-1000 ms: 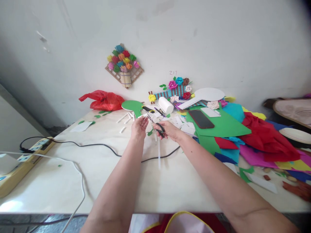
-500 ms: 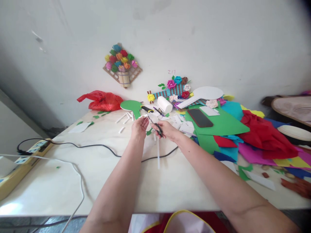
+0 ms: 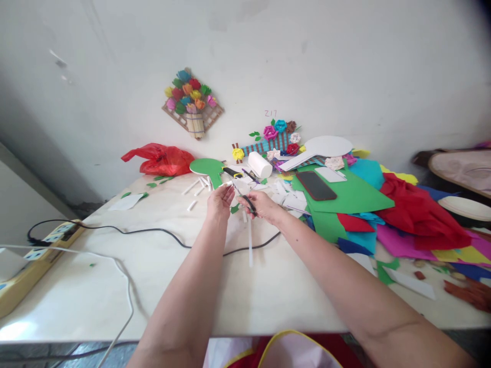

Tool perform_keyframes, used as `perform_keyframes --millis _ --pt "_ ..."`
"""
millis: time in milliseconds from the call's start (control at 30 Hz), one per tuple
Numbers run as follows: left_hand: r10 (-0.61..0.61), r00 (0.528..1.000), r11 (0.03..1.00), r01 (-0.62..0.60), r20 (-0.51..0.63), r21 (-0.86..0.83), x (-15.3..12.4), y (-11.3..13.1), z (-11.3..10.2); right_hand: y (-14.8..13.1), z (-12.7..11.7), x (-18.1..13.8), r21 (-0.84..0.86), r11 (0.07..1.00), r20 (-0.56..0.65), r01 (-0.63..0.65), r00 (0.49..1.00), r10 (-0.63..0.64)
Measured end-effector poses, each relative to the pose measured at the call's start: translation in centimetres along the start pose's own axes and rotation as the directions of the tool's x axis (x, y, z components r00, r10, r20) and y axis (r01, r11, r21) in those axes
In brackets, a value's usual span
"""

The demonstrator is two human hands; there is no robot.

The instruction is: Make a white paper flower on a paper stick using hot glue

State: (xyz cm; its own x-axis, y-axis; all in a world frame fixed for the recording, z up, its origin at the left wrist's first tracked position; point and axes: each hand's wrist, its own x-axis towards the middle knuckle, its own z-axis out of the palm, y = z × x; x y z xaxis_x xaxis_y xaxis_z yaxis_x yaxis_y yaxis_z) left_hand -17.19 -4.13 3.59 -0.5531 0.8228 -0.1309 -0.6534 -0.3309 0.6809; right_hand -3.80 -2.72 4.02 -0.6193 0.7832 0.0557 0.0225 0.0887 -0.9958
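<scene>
My right hand (image 3: 261,206) is wrapped round the dark handles of a pair of scissors (image 3: 251,205), whose blades point up and left toward the other hand. Opposite it, my left hand (image 3: 221,201) pinches a small white piece (image 3: 227,184) near the blade tips; most of that piece is hidden by the fingers. Below the scissors a thin translucent glue stick (image 3: 250,245) lies on the table. Just beyond the hands are a black-and-yellow utility knife (image 3: 232,173), a green paddle-shaped cutout (image 3: 205,166) and several short white rolls (image 3: 199,186).
A black cable (image 3: 153,229) crosses the table behind my forearms to a power strip (image 3: 42,260). On the right sit a phone (image 3: 316,185), green sheets (image 3: 356,202) and piled coloured paper. A white cylinder (image 3: 260,164) and red plastic bag (image 3: 164,159) stand by the wall.
Both hands keep almost the same place. The handles of the scissors look closer together than before in my right hand.
</scene>
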Motion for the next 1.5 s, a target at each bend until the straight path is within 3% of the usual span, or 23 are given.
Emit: perform_keyframes --millis 367,867,1500 --pt "-0.025 0.999 0.999 0.024 -0.023 -0.024 0.0 0.0 -0.1 0.8 0.2 0.6 -0.054 0.997 -0.018 0.061 0.998 -0.062" --pt "-0.025 1.0 0.999 0.025 -0.003 -0.021 -0.2 -0.2 0.2 -0.6 0.4 -0.5 -0.014 1.0 -0.022 -0.016 1.0 0.015" --pt "-0.024 1.0 1.0 0.024 -0.019 -0.005 -0.1 -0.2 0.1 1.1 0.3 0.5 -0.033 0.997 0.0 0.074 0.997 -0.074"
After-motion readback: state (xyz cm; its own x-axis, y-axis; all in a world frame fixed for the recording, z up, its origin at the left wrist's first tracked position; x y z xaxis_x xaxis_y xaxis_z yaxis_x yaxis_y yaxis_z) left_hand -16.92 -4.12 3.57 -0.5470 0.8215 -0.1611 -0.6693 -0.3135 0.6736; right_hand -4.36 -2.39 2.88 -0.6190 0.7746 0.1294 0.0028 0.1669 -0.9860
